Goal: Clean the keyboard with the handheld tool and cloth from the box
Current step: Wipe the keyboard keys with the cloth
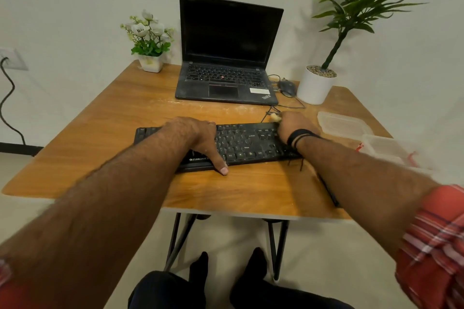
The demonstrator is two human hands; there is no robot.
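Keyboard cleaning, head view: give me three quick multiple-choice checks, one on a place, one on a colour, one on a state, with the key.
1. Where does the clear plastic lid lie?
A. On the laptop
B. On the table, right of the keyboard
C. On the floor

2. What colour is the pot of the tall plant?
A. White
B. Black
C. Red

3. What is the left hand doing?
A. Hanging off the table
B. Lifting the mouse
C. Resting on the keyboard, thumb over its front edge

Key:
1 B, the lid sits on the wooden table just past the right end of the keyboard.
2 A, the pot is plain white.
3 C, the palm lies over the keys while the right hand has its grip on a small pale tool.
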